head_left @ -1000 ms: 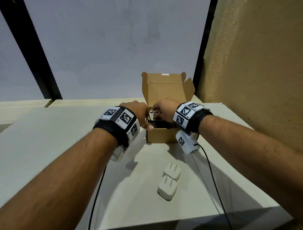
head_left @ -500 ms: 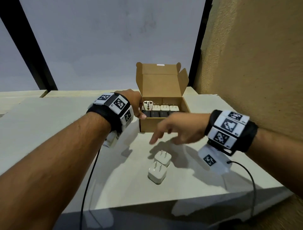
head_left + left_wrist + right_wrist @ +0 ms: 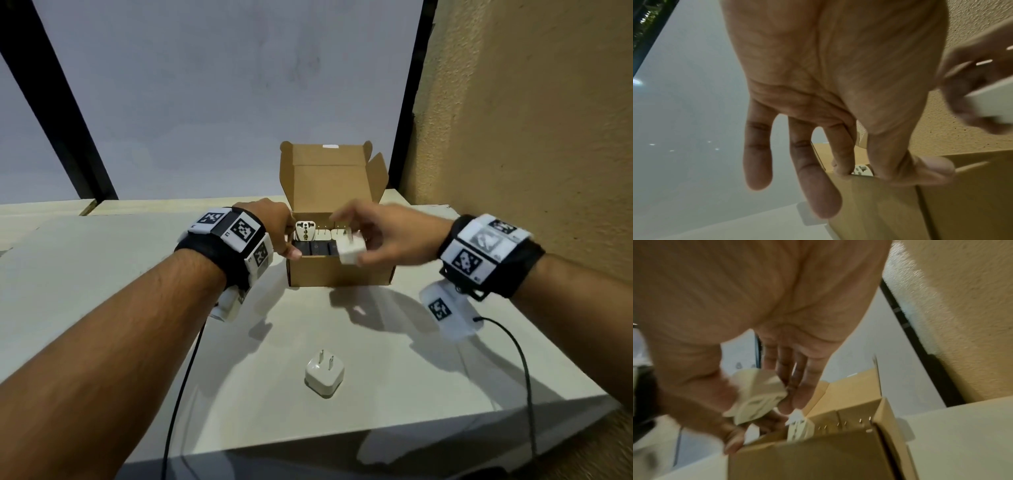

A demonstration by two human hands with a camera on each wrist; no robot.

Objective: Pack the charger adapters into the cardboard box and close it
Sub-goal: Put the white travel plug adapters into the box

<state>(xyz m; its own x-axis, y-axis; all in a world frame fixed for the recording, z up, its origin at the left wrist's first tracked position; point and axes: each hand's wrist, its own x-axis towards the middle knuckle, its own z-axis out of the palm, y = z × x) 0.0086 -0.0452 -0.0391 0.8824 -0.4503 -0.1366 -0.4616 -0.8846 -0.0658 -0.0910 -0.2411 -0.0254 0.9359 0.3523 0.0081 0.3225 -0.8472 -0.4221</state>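
I see my right hand [image 3: 387, 240] pinching a white charger adapter [image 3: 351, 251] above the open cardboard box [image 3: 339, 270], my left hand [image 3: 277, 229] gripping its left rim, another adapter [image 3: 324, 375] on the table [image 3: 102, 274].

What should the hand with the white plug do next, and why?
Probably lower the white charger adapter into the open cardboard box. The right hand holds it just above the box's front edge, the left hand steadies the box's left wall, and other adapters already stand inside. One more adapter waits on the table.
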